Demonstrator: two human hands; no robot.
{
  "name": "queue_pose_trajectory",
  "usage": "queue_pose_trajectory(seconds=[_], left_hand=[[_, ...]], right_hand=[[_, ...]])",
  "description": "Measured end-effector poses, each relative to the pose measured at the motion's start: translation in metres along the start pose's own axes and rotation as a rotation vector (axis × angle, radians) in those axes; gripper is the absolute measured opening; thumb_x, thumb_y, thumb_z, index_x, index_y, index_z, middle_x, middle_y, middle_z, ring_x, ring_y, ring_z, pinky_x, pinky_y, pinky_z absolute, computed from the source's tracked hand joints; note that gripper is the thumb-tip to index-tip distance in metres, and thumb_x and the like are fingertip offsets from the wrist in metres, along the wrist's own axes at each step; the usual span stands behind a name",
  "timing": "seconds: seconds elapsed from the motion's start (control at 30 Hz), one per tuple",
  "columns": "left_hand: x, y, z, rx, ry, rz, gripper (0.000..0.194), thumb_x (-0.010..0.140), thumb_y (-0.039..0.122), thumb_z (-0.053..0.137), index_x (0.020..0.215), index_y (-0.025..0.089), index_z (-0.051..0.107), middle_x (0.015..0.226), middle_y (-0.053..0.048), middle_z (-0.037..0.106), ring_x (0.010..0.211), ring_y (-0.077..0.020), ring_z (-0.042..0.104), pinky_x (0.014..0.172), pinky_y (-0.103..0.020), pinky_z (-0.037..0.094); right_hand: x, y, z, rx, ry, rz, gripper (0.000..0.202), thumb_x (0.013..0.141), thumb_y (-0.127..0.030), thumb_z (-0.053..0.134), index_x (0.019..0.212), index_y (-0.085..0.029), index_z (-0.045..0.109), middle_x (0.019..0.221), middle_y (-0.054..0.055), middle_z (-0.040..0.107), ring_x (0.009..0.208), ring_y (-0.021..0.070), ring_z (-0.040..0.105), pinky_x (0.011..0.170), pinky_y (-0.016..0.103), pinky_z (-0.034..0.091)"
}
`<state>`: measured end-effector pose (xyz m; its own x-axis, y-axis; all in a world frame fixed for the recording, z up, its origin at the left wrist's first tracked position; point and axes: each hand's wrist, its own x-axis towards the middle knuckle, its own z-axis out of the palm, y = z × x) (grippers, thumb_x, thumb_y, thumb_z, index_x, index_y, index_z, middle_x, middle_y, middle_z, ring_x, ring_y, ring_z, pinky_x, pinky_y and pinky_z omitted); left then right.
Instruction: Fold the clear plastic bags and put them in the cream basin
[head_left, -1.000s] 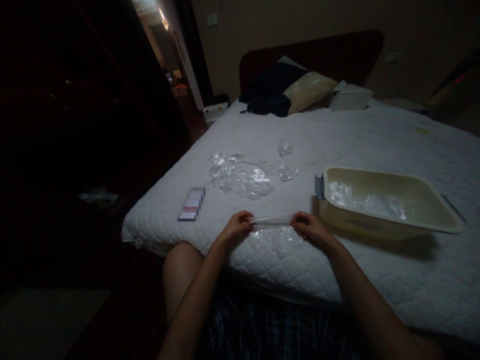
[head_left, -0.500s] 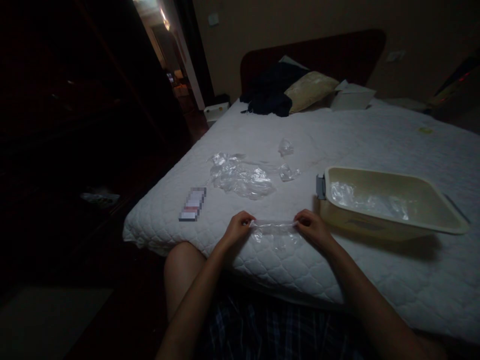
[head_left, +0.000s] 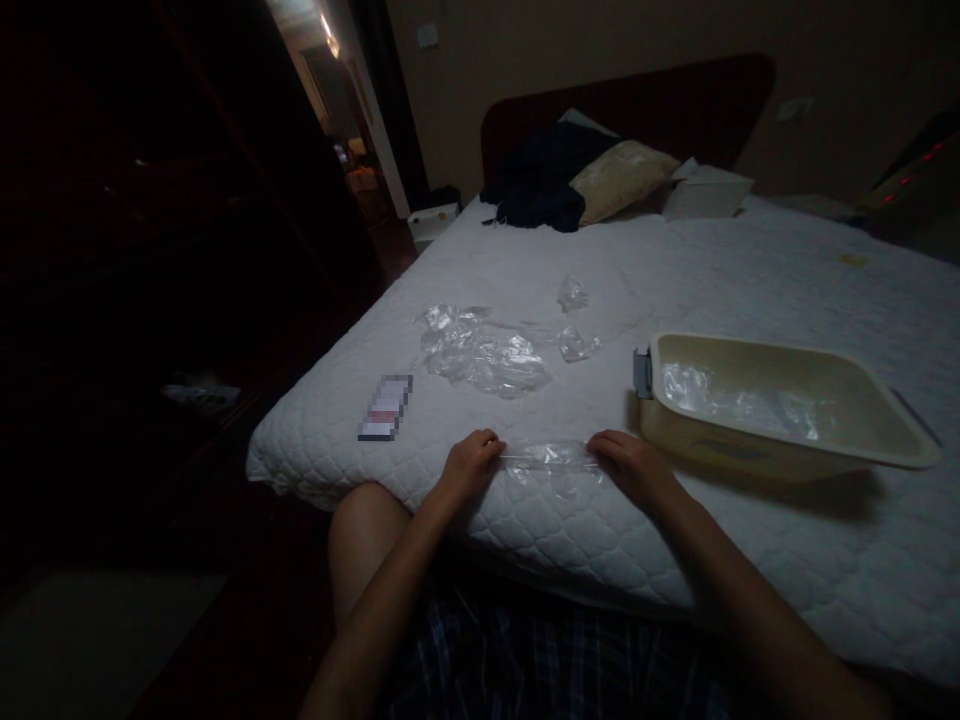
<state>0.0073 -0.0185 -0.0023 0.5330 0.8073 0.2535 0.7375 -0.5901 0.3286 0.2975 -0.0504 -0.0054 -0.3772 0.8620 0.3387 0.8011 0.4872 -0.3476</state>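
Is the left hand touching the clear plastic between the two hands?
Touching. In the head view, the left hand pinches the left end of the clear plastic with its fingertips.

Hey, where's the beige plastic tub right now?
In the head view, the tub sits on the bed, just right of the person's right hand.

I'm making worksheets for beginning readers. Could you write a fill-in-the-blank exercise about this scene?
1. The number of hands on the clear film is ____.
2. Of the left hand and the right hand, the one nearer the tub is the ____.
3. The quilted cover beneath the tub is coloured ____.
4. Seen from the hands, the tan pillow lies at the bed's ____ end.

Missing words: two; right; white; far.
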Motion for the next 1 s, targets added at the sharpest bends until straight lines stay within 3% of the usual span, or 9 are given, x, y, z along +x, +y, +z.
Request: queue_pose_trajectory(seconds=[0.23,0.43,0.6,0.7,0.87,1.0], left_hand=[[-0.011,-0.003,-0.006,-0.029,-0.016,0.086,0.042,0.073,0.012,0.047,0.115,0.018,0.049,0.106,-0.008,0.055,0.097,-0.0176,0.050,0.082,-0.030,0.043],[-0.011,0.023,-0.021,-0.013,0.143,-0.032,0.023,0.072,0.013,0.045,0.092,0.015,0.056,0.091,-0.007,0.056,0.087,-0.0172,0.051,0.077,-0.029,0.043],[0.004,0.055,-0.023,0.082,0.036,-0.062,0.011,0.074,0.018,0.044,0.073,0.018,0.055,0.075,-0.004,0.056,0.075,-0.0165,0.052,0.068,-0.027,0.041],[0.017,0.065,-0.015,0.139,-0.069,-0.074,0.015,0.078,0.022,0.042,0.076,0.018,0.057,0.078,-0.006,0.058,0.073,-0.0172,0.054,0.066,-0.028,0.041],[0.031,0.063,0.004,0.181,-0.224,-0.075,0.023,0.081,0.024,0.039,0.084,0.015,0.059,0.084,-0.011,0.061,0.078,-0.0213,0.057,0.069,-0.032,0.041],[0.028,0.055,0.012,0.201,-0.236,-0.118,0.025,0.083,0.025,0.037,0.087,0.015,0.059,0.085,-0.011,0.061,0.079,-0.0216,0.058,0.070,-0.032,0.041]], right_hand=[[-0.007,0.003,0.002,-0.070,0.004,-0.028,0.025,0.084,-0.019,0.042,0.098,-0.019,0.063,0.101,0.011,0.062,0.090,0.0197,0.058,0.076,0.032,0.046],[-0.004,-0.012,-0.008,-0.094,0.050,0.045,0.026,0.083,-0.019,0.042,0.101,-0.018,0.061,0.102,0.011,0.062,0.090,0.0196,0.057,0.076,0.031,0.045],[0.014,-0.041,-0.027,-0.179,0.104,0.222,0.022,0.074,-0.012,0.043,0.084,-0.015,0.063,0.083,0.008,0.064,0.079,0.0187,0.057,0.070,0.027,0.041],[0.031,-0.062,-0.027,-0.174,-0.050,0.308,0.023,0.076,-0.015,0.040,0.077,-0.019,0.063,0.075,0.005,0.065,0.069,0.0163,0.058,0.062,0.025,0.038],[0.054,-0.078,0.002,-0.197,-0.362,0.314,0.024,0.079,-0.021,0.042,0.082,-0.018,0.066,0.083,0.011,0.068,0.073,0.0189,0.061,0.060,0.025,0.038],[0.057,-0.073,0.018,-0.232,-0.427,0.374,0.023,0.075,-0.016,0.045,0.083,-0.015,0.067,0.083,0.015,0.067,0.075,0.0212,0.063,0.061,0.026,0.041]])
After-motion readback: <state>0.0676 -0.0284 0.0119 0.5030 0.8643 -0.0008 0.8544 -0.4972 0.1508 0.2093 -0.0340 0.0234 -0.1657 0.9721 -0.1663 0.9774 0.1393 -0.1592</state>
